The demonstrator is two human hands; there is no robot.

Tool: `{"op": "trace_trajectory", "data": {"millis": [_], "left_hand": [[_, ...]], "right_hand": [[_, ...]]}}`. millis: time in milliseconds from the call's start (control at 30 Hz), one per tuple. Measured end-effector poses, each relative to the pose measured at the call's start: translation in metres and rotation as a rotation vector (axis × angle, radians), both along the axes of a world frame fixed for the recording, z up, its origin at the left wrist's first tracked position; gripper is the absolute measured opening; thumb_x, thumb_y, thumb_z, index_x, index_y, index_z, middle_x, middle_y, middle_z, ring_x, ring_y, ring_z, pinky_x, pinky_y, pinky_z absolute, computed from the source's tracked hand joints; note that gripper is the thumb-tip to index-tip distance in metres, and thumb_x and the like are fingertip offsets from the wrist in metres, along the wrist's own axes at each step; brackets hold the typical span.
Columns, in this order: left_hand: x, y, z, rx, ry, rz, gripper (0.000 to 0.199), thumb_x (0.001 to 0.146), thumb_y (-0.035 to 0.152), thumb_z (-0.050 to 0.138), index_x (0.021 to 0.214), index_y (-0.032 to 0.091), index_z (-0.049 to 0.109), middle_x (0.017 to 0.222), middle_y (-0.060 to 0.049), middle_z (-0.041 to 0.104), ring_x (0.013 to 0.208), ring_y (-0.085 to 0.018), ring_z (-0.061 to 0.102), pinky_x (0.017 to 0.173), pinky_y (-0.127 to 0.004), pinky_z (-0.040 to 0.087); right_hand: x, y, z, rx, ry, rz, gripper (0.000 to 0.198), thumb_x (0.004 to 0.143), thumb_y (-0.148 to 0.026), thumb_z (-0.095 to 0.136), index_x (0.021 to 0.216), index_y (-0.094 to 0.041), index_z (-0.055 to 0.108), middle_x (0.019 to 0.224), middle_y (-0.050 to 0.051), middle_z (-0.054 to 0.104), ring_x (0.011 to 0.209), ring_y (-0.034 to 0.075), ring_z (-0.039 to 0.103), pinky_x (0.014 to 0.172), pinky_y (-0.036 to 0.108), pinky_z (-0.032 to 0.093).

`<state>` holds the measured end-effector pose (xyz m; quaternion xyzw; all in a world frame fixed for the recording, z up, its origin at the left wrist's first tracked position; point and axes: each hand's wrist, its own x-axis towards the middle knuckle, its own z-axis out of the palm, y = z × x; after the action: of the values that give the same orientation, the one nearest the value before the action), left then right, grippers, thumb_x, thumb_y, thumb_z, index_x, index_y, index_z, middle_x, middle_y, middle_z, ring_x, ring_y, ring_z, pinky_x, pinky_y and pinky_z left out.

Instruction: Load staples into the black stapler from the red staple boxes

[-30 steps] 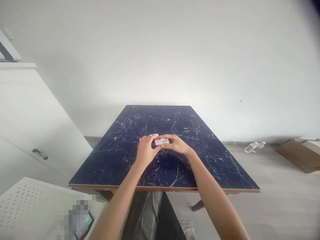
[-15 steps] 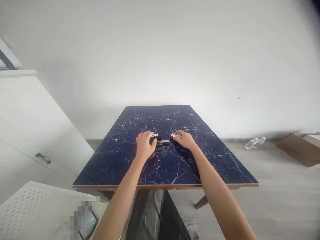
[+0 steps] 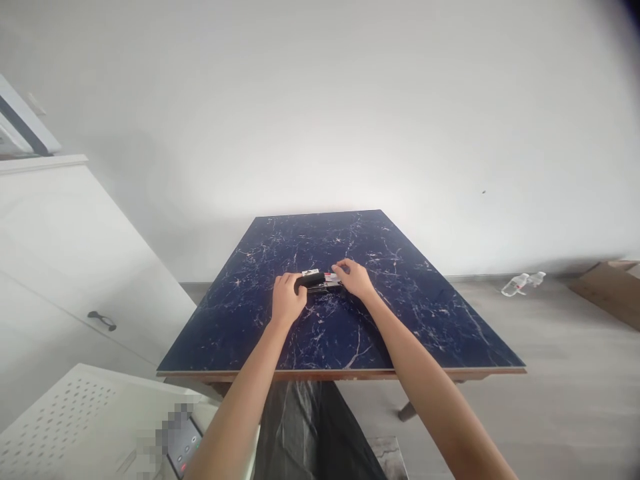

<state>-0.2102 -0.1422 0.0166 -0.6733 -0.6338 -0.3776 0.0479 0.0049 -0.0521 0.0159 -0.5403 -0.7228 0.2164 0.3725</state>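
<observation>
A black stapler (image 3: 314, 280) lies on the dark blue marbled table (image 3: 345, 333), its metal base pointing right. My left hand (image 3: 287, 297) is wrapped round its left end, thumb at the near side. Beyond the stapler sits a small white piece with dark print (image 3: 310, 272). My right hand (image 3: 353, 277) is closed on a small white-and-red card-like piece (image 3: 332, 277), which overlaps the right end of the stapler's metal part. Whether that piece is a card or a small box is too small to tell.
At the left stands a white cabinet (image 3: 75, 247) with a dark handle (image 3: 102, 321). A phone (image 3: 185, 443) rests on a white perforated surface (image 3: 65, 420) at lower left. Clear plastic bottles (image 3: 515, 285) and a cardboard box (image 3: 607, 290) are on the floor at right.
My right hand has moved left with the white-and-red piece, from beside the stapler to over its right end. The left hand still holds the stapler. The view has shifted slightly.
</observation>
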Motion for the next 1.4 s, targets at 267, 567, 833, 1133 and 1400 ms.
{"op": "trace_trajectory", "data": {"millis": [267, 567, 833, 1133, 1400], "left_hand": [[0.004, -0.003, -0.001, -0.042, 0.068, 0.072, 0.031, 0.082, 0.015, 0.056, 0.112, 0.020, 0.063, 0.108, -0.010, 0.070, 0.102, -0.030, 0.060, 0.093, -0.042, 0.047], [0.006, 0.000, 0.000, -0.044, 0.028, 0.145, 0.023, 0.074, 0.018, 0.062, 0.097, 0.022, 0.066, 0.094, -0.005, 0.073, 0.092, -0.027, 0.066, 0.088, -0.037, 0.046], [0.007, -0.001, 0.002, -0.104, -0.024, 0.194, 0.027, 0.077, 0.028, 0.066, 0.104, 0.023, 0.068, 0.096, -0.005, 0.074, 0.094, -0.029, 0.066, 0.080, -0.036, 0.048], [-0.012, -0.018, -0.003, -0.153, 0.034, 0.056, 0.044, 0.083, 0.026, 0.064, 0.127, 0.024, 0.061, 0.111, -0.009, 0.072, 0.098, -0.032, 0.067, 0.080, -0.039, 0.052], [-0.008, -0.019, -0.004, -0.170, -0.050, -0.212, 0.043, 0.094, 0.040, 0.057, 0.134, 0.025, 0.058, 0.116, -0.008, 0.072, 0.101, -0.026, 0.068, 0.089, -0.039, 0.052]], "right_hand": [[-0.012, -0.055, 0.002, -0.076, -0.096, -0.102, 0.013, 0.086, -0.024, 0.055, 0.099, -0.022, 0.057, 0.084, 0.006, 0.071, 0.074, 0.023, 0.066, 0.068, 0.029, 0.041], [-0.049, -0.082, -0.005, -0.121, 0.130, 0.290, 0.012, 0.073, -0.023, 0.064, 0.079, -0.022, 0.054, 0.102, 0.000, 0.065, 0.064, 0.012, 0.060, 0.070, 0.028, 0.047], [-0.031, -0.069, -0.002, -0.365, 0.323, 0.495, 0.007, 0.075, -0.020, 0.062, 0.079, -0.022, 0.057, 0.107, 0.001, 0.069, 0.064, 0.012, 0.066, 0.063, 0.027, 0.054], [-0.032, -0.027, -0.019, 0.194, -0.119, 0.125, 0.033, 0.081, -0.016, 0.056, 0.113, -0.020, 0.064, 0.126, 0.012, 0.063, 0.104, 0.024, 0.063, 0.092, 0.035, 0.048], [-0.014, 0.009, -0.019, 0.127, -0.334, 0.002, 0.035, 0.086, -0.038, 0.064, 0.114, -0.017, 0.068, 0.107, 0.014, 0.069, 0.102, 0.028, 0.061, 0.098, 0.038, 0.041]]}}
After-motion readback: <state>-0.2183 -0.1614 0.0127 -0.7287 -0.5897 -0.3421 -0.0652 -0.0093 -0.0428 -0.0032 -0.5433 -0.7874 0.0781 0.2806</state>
